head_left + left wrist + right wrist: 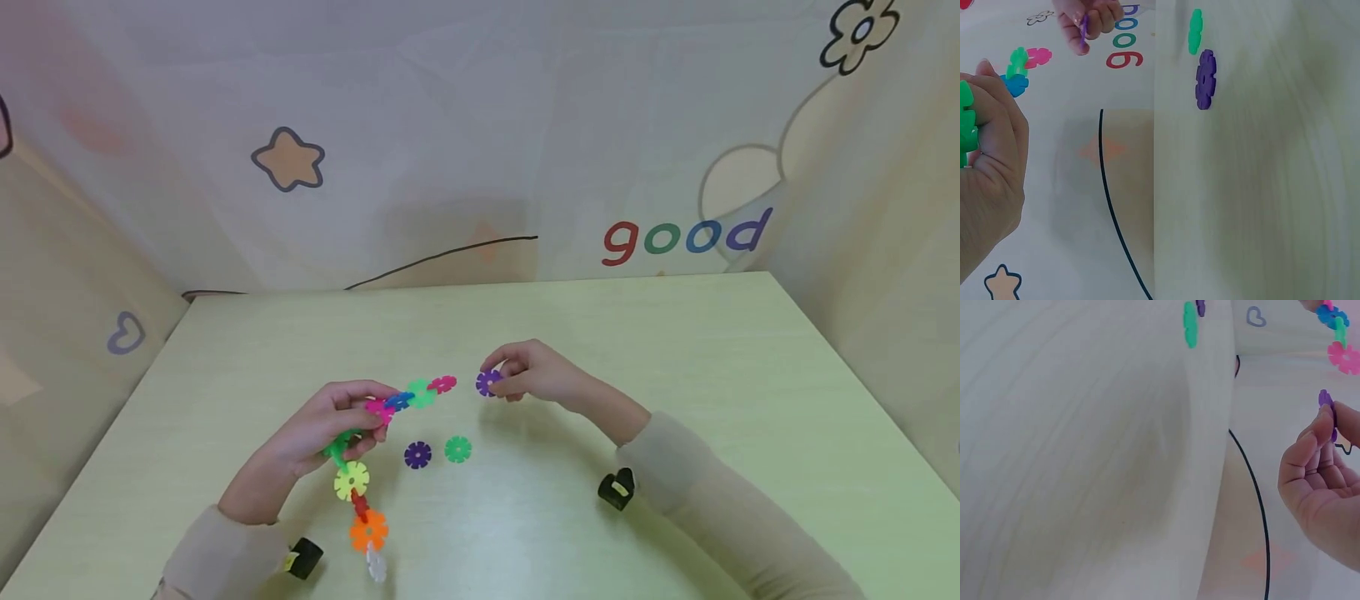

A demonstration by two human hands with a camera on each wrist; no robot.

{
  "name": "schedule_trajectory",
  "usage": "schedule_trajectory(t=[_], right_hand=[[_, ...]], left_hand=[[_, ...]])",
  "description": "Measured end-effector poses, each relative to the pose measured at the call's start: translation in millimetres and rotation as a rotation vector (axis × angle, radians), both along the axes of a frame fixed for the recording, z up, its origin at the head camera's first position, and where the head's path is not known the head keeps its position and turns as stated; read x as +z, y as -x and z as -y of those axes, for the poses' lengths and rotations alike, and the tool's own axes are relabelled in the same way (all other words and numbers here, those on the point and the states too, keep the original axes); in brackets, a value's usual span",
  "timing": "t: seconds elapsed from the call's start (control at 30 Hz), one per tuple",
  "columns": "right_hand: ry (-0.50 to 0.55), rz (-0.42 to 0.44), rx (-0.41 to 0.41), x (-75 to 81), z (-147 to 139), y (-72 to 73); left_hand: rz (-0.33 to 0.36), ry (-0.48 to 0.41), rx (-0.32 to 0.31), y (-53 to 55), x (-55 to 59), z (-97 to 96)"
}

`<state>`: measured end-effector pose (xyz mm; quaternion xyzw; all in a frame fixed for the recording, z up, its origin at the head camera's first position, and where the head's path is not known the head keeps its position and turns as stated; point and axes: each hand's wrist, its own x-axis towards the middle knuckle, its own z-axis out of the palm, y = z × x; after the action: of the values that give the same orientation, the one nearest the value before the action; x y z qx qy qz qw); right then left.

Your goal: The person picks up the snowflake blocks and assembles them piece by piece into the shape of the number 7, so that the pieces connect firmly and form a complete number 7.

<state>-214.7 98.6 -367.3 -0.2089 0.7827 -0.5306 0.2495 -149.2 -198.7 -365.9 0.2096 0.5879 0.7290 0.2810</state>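
My left hand [333, 421] pinches a pink piece within a chain of interlocking plastic snowflake discs. From that hand the chain's upper end runs right through a blue disc [399, 401] and a green disc [421, 393] to a pink end disc [443, 384]. Its other end hangs down past a yellow disc [352, 481], a red one, an orange disc [370, 530] and a whitish disc [376, 564]. Between thumb and fingers my right hand [536, 372] holds a loose purple disc [488, 383], a small gap away from the pink end disc.
On the pale wooden table [675, 358] lie a dark purple disc [417, 455] and a green disc [458, 449], side by side below the hands. A printed cloth backdrop [450, 125] stands behind the table's far edge. Black wrist devices hang by both sleeves.
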Motion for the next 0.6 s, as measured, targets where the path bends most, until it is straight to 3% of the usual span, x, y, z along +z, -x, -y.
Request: schedule_trajectory(t=[0.6], right_hand=[[0.156, 0.040, 0.019, 16.6, 4, -10.9]], left_hand=[[0.007, -0.027, -0.004, 1.0, -0.9, -6.6]])
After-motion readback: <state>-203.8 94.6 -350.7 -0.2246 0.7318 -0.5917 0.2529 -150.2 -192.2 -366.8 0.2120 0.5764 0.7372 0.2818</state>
